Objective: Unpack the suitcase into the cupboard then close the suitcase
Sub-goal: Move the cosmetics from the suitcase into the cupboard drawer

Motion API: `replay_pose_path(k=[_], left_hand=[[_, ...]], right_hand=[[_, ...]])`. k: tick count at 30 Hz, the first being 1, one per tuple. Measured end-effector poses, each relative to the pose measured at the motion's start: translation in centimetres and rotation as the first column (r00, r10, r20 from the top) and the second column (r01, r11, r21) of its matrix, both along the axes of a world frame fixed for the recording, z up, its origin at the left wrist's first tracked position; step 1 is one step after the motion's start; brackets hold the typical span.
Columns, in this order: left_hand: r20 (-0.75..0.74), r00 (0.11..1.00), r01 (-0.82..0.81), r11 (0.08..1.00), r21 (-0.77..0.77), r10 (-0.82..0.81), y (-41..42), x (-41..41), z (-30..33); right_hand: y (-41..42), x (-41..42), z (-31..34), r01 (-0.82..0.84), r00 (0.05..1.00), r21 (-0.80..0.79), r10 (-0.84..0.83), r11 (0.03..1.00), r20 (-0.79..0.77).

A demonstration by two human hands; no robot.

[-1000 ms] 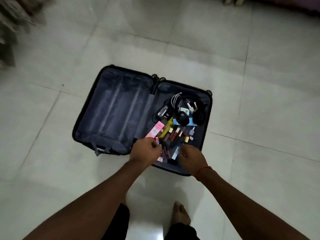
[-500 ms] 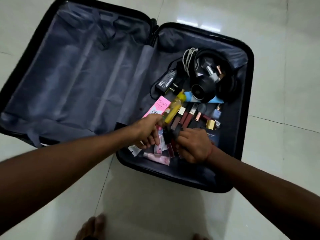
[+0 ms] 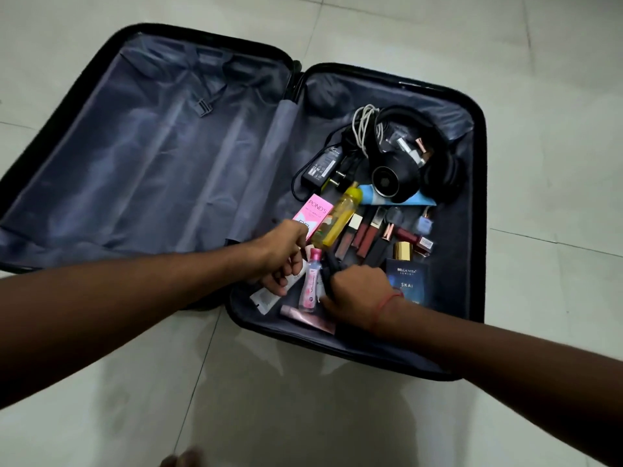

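Observation:
The black suitcase (image 3: 478, 203) lies open flat on the tiled floor. Its left half shows only bare grey lining (image 3: 151, 170). The right half holds toiletries and electronics. My left hand (image 3: 281, 256) curls its fingers round a white tube (image 3: 266, 298) near the front edge. My right hand (image 3: 357, 286) grips a slim dark tube (image 3: 331, 267) right beside a small pink bottle (image 3: 312, 286). Around them lie a pink Pond's box (image 3: 315, 212), a yellow bottle (image 3: 340, 219), several lipsticks (image 3: 365, 235) and a blue perfume box (image 3: 408, 279). No cupboard is in view.
Black headphones (image 3: 397, 173), a coiled white cable (image 3: 362, 126) and a black charger (image 3: 320, 166) fill the far end of the right half. A pink tube (image 3: 306, 318) lies by the front rim. Pale floor tiles (image 3: 556, 96) surround the case. My toes (image 3: 183, 461) show at the bottom.
The view has dropped much closer to the suitcase. Both hands went from its front rim in among the toiletries; the left now curls on the white tube, the right on a dark tube.

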State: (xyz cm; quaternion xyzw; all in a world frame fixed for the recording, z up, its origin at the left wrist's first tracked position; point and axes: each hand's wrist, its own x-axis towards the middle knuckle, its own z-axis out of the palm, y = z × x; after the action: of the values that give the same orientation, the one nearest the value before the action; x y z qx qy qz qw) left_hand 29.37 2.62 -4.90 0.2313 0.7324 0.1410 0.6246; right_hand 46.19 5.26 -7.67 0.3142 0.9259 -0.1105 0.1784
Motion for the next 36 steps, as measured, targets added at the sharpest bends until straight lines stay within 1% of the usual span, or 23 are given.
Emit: replay_pose_path(k=[1, 3, 5, 7, 10, 12, 14, 16, 18, 19, 20, 21, 22, 23, 25, 26, 28, 30, 32, 33, 35, 36], left_hand=[[0.011, 1.000, 0.012, 1.000, -0.003, -0.012, -0.1, 0.0, 0.0], [0.016, 1.000, 0.016, 0.999, 0.030, -0.016, -0.4, -0.1, -0.5], [-0.015, 0.999, -0.047, 0.985, 0.165, 0.050, -0.9, 0.0, -1.2], [-0.012, 0.997, -0.068, 0.948, 0.312, 0.076, -1.4, 0.0, -1.4], [0.093, 0.995, -0.018, 0.915, 0.403, -0.021, -1.9, 0.4, -1.0], [0.140, 0.990, -0.032, 0.894, 0.447, -0.035, -2.1, 0.8, -0.8], [0.116, 0.993, -0.072, 0.872, 0.484, 0.017, -2.0, 1.1, -0.8], [0.130, 0.991, -0.089, 0.876, 0.475, 0.030, -1.7, 1.2, -0.8], [0.152, 0.988, -0.104, 0.887, 0.449, 0.038, -1.4, 1.3, -0.8], [0.168, 0.984, -0.130, 0.893, 0.430, 0.062, -1.3, 1.3, -0.8], [0.188, 0.978, -0.157, 0.897, 0.412, 0.085, -1.2, 1.4, -0.9], [0.205, 0.973, -0.177, 0.900, 0.398, 0.101, -1.1, 1.4, -0.9], [0.205, 0.973, -0.182, 0.901, 0.394, 0.107, -1.2, 1.4, -0.9], [0.176, 0.979, -0.167, 0.901, 0.400, 0.103, -1.3, 1.4, -1.0], [0.080, 0.993, -0.117, 0.903, 0.413, 0.092, -1.5, 1.3, -1.2], [0.049, 0.994, -0.108, 0.907, 0.408, 0.097, -1.6, 1.3, -1.4], [0.025, 0.994, -0.108, 0.918, 0.381, 0.107, -1.8, 1.5, -1.4], [0.040, 0.993, -0.117, 0.938, 0.326, 0.110, -2.0, 1.6, -1.3], [0.084, 0.988, -0.150, 0.958, 0.243, 0.133, -2.3, 1.5, -1.0], [0.100, 0.984, -0.168, 0.965, 0.200, 0.150, -2.4, 1.4, -0.8], [0.119, 0.977, -0.189, 0.975, 0.116, 0.175, -2.4, 1.0, -0.5], [0.129, 0.975, -0.193, 0.978, 0.079, 0.182, -2.3, 0.9, -0.4]], right_hand=[[-0.3, -0.2, 0.0, 0.022, 1.000, -0.018, -0.022, 1.000, 0.002], [-0.6, -0.2, 0.1, 0.130, 0.990, -0.102, -0.134, 0.986, -0.038], [-0.6, 0.3, 0.4, 0.248, 0.951, -0.226, -0.281, 0.942, -0.127], [-0.3, 0.9, 1.0, 0.306, 0.889, -0.346, -0.397, 0.887, -0.230], [0.0, 1.2, 2.5, 0.261, 0.802, -0.470, -0.460, 0.843, -0.381], [0.3, 1.0, 3.1, 0.211, 0.780, -0.469, -0.437, 0.858, -0.448], [0.7, 0.8, 3.2, 0.194, 0.762, -0.434, -0.414, 0.880, -0.498], [1.0, 0.8, 2.9, 0.197, 0.747, -0.426, -0.416, 0.883, -0.518], [1.1, 0.9, 2.6, 0.201, 0.731, -0.470, -0.451, 0.860, -0.512], [1.3, 1.0, 2.4, 0.208, 0.725, -0.462, -0.453, 0.862, -0.519], [1.6, 1.2, 2.2, 0.220, 0.731, -0.409, -0.427, 0.886, -0.533], [2.0, 1.3, 2.0, 0.234, 0.760, -0.326, -0.381, 0.916, -0.526], [2.4, 1.4, 1.8, 0.251, 0.801, -0.255, -0.348, 0.934, -0.487], [2.8, 1.4, 1.4, 0.275, 0.836, -0.221, -0.346, 0.936, -0.425], [3.1, 1.3, 0.7, 0.318, 0.881, -0.229, -0.376, 0.920, -0.287], [2.9, 1.1, 0.4, 0.313, 0.902, -0.226, -0.364, 0.922, -0.233], [2.3, 0.7, -0.1, 0.284, 0.926, -0.225, -0.328, 0.932, -0.188], [1.9, 0.4, -0.2, 0.259, 0.934, -0.213, -0.300, 0.942, -0.195], [1.8, 0.4, -0.3, 0.250, 0.933, -0.203, -0.292, 0.947, -0.211], [1.8, 0.4, -0.4, 0.269, 0.924, -0.211, -0.313, 0.940, -0.221], [1.9, 0.4, -0.3, 0.360, 0.872, -0.291, -0.431, 0.886, -0.233], [1.9, 0.5, -0.3, 0.411, 0.820, -0.384, -0.519, 0.827, -0.241]])
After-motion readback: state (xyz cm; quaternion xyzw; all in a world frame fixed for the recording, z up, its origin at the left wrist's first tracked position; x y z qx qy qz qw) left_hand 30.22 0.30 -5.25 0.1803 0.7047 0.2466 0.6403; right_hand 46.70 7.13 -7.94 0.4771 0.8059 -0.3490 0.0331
